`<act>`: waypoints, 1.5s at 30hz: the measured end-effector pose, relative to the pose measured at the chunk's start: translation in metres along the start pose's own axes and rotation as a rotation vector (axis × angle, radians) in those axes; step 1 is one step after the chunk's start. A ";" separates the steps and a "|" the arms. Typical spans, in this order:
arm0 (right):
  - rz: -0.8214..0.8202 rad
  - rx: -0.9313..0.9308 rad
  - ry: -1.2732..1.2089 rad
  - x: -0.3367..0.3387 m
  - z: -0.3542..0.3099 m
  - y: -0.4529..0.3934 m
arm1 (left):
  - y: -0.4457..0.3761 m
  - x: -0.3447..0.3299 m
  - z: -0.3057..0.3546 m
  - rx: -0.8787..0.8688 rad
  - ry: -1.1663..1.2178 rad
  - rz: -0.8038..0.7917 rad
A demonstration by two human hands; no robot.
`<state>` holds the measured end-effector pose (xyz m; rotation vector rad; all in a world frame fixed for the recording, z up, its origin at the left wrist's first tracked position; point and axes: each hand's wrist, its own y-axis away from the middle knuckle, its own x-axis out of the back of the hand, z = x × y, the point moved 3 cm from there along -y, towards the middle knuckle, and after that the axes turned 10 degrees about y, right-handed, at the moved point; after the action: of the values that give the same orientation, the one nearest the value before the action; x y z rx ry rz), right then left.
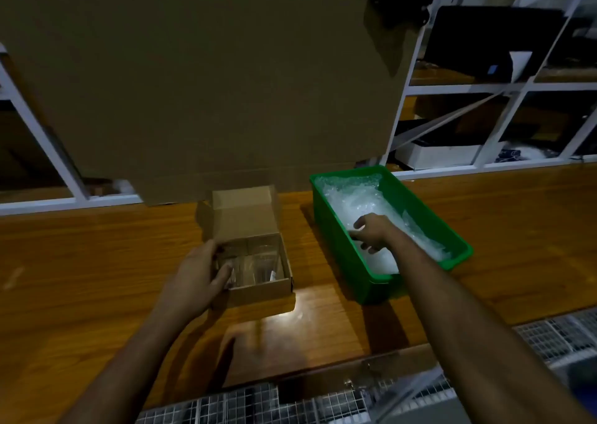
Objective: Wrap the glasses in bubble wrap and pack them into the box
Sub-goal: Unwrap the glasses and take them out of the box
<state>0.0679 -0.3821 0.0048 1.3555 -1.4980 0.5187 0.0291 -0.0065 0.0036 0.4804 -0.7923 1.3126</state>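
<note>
Glasses point(248, 265) stand bare in the small cardboard box point(261, 289) on the wooden surface point(97, 262). On the head view I see my left hand point(197, 278) gripping the box's left wall, thumb curled inside. My right hand point(371, 233) reaches into the green bin point(420, 207), fingers curled and pinching the bubble wrap point(358, 197) there.

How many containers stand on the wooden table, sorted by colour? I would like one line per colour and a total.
Brown cardboard box: 1, open, clear glasses inside, left hand on its side
Green bin: 1, bubble wrap inside, right hand reaching in
Total: 2
</note>
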 end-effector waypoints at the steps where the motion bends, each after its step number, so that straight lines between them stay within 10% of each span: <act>1: -0.037 -0.012 0.020 -0.003 -0.002 0.000 | -0.001 0.000 0.000 -0.001 0.000 0.006; 12: 0.513 0.115 -0.251 0.022 -0.018 0.024 | -0.005 -0.004 -0.003 -0.015 0.198 0.008; 21: 0.852 0.506 0.248 -0.010 -0.135 0.125 | -0.008 0.009 0.012 0.125 0.924 -0.070; 29: 0.633 0.728 0.547 -0.138 -0.197 0.176 | 0.016 0.008 -0.009 0.230 1.426 -0.308; 35: 0.434 0.797 0.330 -0.177 -0.205 0.196 | 0.033 0.012 -0.056 0.344 1.365 -0.105; 41: 0.464 0.191 -0.335 -0.168 -0.150 0.177 | 0.054 0.019 -0.101 0.480 1.196 -0.067; 45: 0.259 0.167 -0.128 -0.170 -0.140 0.168 | 0.062 0.020 -0.115 0.474 1.134 0.039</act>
<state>-0.0552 -0.1369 -0.0363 1.3496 -1.7814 0.7456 -0.0024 0.1028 -0.0648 0.0249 0.4598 1.5305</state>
